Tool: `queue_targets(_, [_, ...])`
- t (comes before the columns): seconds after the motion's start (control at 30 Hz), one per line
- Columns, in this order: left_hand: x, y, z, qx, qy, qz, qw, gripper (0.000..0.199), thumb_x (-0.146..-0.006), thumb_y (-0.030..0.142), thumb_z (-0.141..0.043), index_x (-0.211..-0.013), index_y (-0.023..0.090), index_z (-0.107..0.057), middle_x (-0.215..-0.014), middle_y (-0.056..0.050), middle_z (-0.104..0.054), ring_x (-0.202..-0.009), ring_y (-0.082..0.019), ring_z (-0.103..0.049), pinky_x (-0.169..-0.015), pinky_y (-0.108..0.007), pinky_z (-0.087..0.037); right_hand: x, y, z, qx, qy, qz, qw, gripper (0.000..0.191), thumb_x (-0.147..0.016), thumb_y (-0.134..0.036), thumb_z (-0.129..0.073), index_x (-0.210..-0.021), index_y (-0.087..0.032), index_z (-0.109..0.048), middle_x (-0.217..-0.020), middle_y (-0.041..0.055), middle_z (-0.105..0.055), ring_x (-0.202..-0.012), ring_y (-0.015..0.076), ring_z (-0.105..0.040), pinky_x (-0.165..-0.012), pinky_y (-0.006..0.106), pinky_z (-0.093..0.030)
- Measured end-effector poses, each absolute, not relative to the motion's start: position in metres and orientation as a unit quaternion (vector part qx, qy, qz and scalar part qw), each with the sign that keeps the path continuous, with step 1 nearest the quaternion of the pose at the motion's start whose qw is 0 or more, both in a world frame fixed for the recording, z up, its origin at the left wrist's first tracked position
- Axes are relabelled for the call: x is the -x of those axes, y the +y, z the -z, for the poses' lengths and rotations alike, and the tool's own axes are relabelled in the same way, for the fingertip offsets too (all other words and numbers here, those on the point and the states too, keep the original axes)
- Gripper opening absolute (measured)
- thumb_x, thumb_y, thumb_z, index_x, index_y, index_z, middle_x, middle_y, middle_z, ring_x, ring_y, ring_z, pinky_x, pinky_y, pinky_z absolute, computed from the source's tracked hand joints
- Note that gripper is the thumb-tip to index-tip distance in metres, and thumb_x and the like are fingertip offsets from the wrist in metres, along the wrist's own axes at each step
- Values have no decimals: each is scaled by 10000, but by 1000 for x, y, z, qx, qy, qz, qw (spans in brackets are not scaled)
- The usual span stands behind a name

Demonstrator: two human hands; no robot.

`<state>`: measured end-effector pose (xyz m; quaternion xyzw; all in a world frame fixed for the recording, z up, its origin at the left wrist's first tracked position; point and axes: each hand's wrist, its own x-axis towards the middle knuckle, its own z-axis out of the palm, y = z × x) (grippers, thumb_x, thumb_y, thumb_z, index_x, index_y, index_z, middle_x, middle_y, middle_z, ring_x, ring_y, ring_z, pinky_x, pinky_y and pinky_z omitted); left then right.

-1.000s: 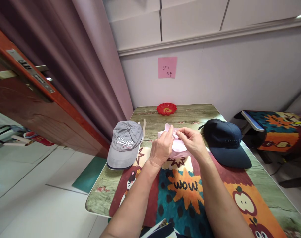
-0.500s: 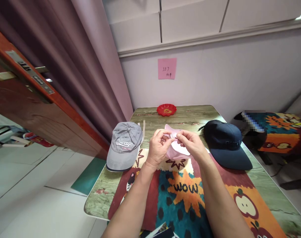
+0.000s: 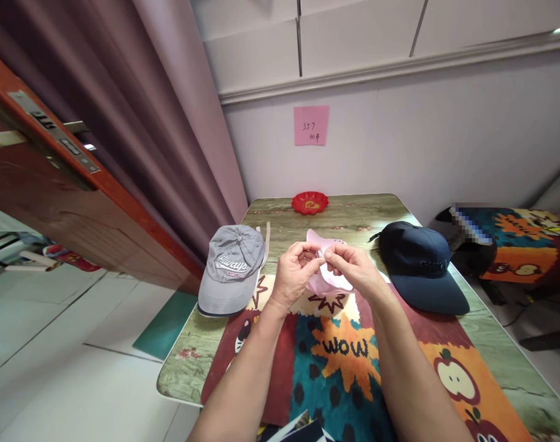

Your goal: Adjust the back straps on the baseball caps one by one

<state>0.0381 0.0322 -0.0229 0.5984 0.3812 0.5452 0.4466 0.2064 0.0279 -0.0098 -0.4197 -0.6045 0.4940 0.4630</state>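
Observation:
A pink cap (image 3: 338, 281) lies on the patterned mat (image 3: 339, 350) in the middle of the table, partly covered by both hands. My left hand (image 3: 298, 273) pinches a small metal buckle (image 3: 320, 252) above the cap. My right hand (image 3: 353, 267) meets it from the right, thumb and forefinger closed at the buckle's edge; whether a strap runs between them is too small to tell. To the left sits a grey cap (image 3: 233, 267) with white lettering, and to the right a dark navy cap (image 3: 420, 267).
At the back of the wooden table (image 3: 271, 215) stands a red scalloped dish (image 3: 310, 202). A pink note (image 3: 311, 125) is on the wall. An open wooden door (image 3: 77, 202) and curtain are at the left; another patterned surface (image 3: 519, 245) is at the right.
My right fingers have shifted slightly left against the buckle, and the fingertips of both hands are closer together. The caps stay where they were.

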Motion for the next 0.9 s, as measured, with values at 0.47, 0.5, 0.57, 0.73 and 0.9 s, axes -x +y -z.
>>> queue_targets(0.47, [-29,28,12,-663,385,-508,393,226,-807,313,-780,-985,178,-747,-994,-60,-661,-804,-137,-652,-732,-244,-555,-211,25,7,402,-654,-461,445,371,-907,-538,-595,-758,-199,-617,-681,-9,-552,-640,139,-508,-610,261,-415])
queue_targets(0.5, [-29,28,12,-659,383,-510,398,231,-806,318,-781,-986,177,-747,-992,-62,-665,-808,-139,-654,-733,-245,-556,-211,25,8,402,-658,-459,441,363,-913,-530,-588,-766,-200,-621,-686,-8,-555,-642,140,-508,-611,262,-414])
queue_targets(0.57, [-28,29,12,-653,380,-511,410,234,-806,321,-782,-986,174,-747,-988,-63,-669,-815,-141,-659,-738,-244,-556,-211,26,9,400,-663,-458,437,344,-922,-511,-579,-777,-202,-622,-697,-6,-560,-644,141,-507,-609,262,-411])
queue_targets(0.73, [-30,29,14,-643,369,-506,440,230,-801,288,-781,-996,172,-743,-995,-58,-668,-823,-136,-664,-755,-246,-561,-214,28,12,381,-676,-455,437,288,-936,-454,-570,-796,-209,-630,-717,-7,-566,-680,148,-524,-666,271,-429])
queue_targets(0.9, [-29,28,13,-640,375,-506,440,249,-792,294,-789,-1003,172,-737,-982,-58,-674,-816,-139,-661,-751,-254,-564,-210,29,13,387,-664,-450,454,290,-914,-479,-583,-808,-212,-628,-749,9,-592,-705,159,-540,-695,283,-456])
